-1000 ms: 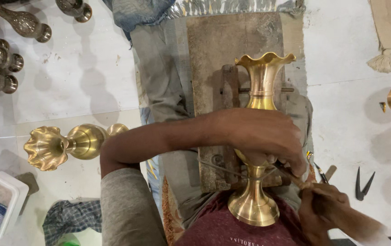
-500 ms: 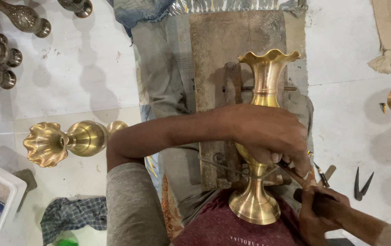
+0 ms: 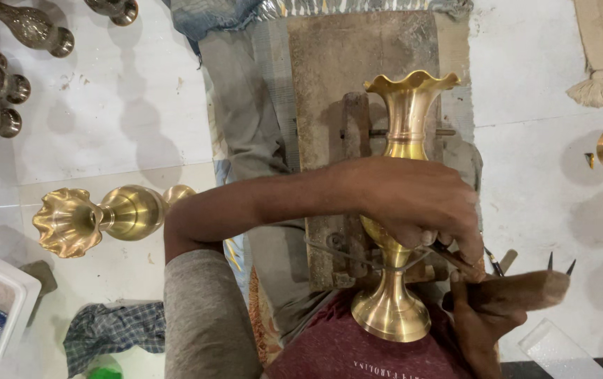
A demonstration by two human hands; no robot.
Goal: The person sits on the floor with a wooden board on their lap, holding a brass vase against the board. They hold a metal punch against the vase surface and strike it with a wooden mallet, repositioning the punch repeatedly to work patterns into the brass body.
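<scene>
Gripping one brass vase, left hand; right fingers around one tool.

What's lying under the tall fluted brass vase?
Under the tall fluted brass vase lies a worn wooden board on grey cloth. The left hand hides the vase's belly.

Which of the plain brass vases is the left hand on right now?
The brass vase with the frilled mouth, lying across the wooden board. The left hand covers its belly. The matching vase lies apart on the white floor at the left.
</scene>
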